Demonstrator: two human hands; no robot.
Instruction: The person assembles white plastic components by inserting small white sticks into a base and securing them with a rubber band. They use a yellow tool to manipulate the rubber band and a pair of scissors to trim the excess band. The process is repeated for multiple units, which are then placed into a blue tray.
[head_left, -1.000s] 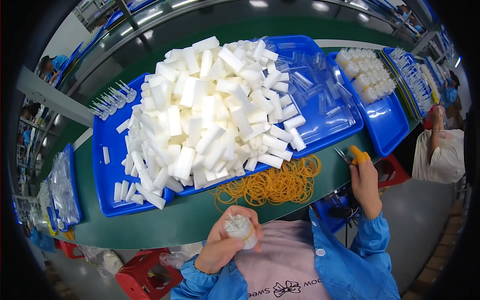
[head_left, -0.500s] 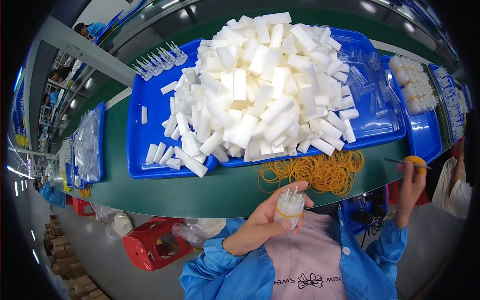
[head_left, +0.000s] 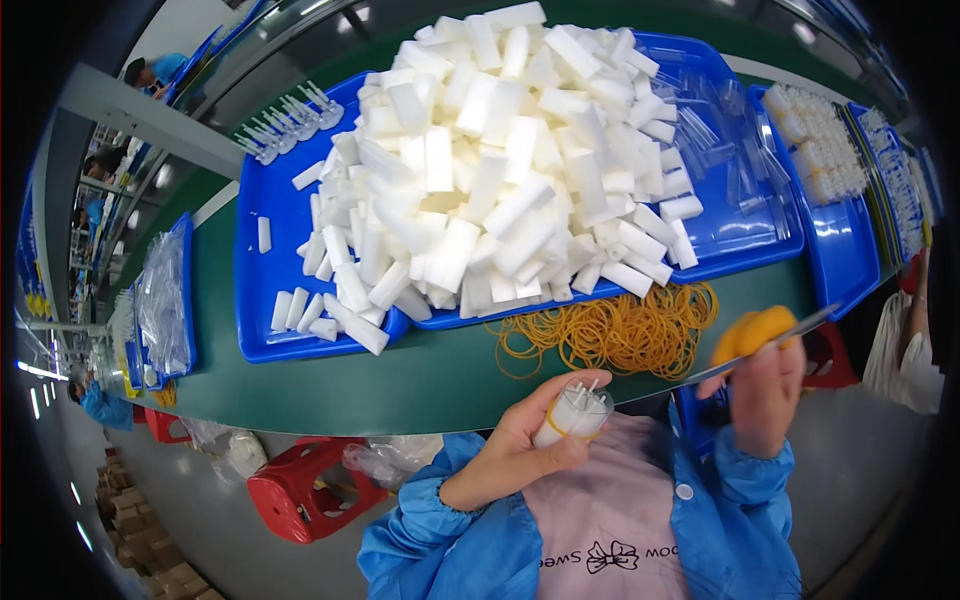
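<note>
We have the left hand (head_left: 515, 438) curled around a small cylindrical bundle of white pieces in clear walling (head_left: 574, 414), with a yellow rubber band (head_left: 557, 429) around it; its end, with slim white tips showing, leans up and right. We judge the bundle light, with smooth walls that could slip or flex, so we would hold it low around its side, with mild pressure.

The right hand (head_left: 763, 405) grips a slim grey metal tool with rounded orange parts (head_left: 754, 334); motion blur hides its exact finger placement from us. It hovers beyond the front edge, well apart from the bundle. We see the left thumb on the body side, fingers wrapping the far side, and the right forearm raised.

Further out on the green tabletop (head_left: 320, 396) we find a heap of amber rubber bands (head_left: 632, 335), then a tall pile of white foam-like blocks (head_left: 500, 180) in blue plastic trays (head_left: 262, 290), with loose clear plastic tubes (head_left: 735, 150) to the right.
</note>
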